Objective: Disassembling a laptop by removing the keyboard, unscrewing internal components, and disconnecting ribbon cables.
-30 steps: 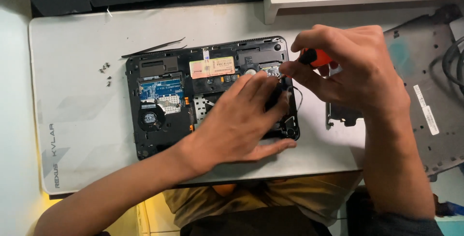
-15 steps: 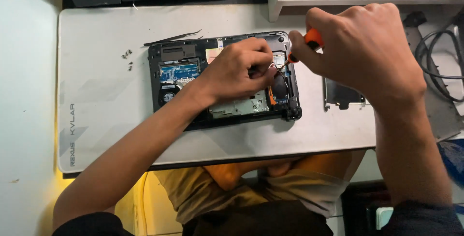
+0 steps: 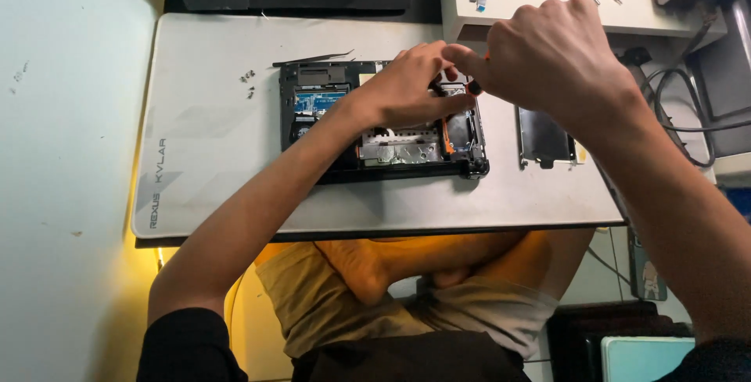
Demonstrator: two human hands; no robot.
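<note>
While the left hand (image 3: 407,84) rests open on the opened laptop (image 3: 383,120), the right hand (image 3: 551,57) clenches an orange-handled tool (image 3: 486,56), mostly hidden; tip unseen.

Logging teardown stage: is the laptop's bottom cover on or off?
Off. The laptop lies with its circuit board, blue module and metal bays bare; the left hand rests inside it. A loose metal plate lies beside it.

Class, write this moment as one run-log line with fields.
left hand: steadies opened laptop base | right hand: grips orange-handled screwdriver over it | mat: loose screws, tweezers
</note>
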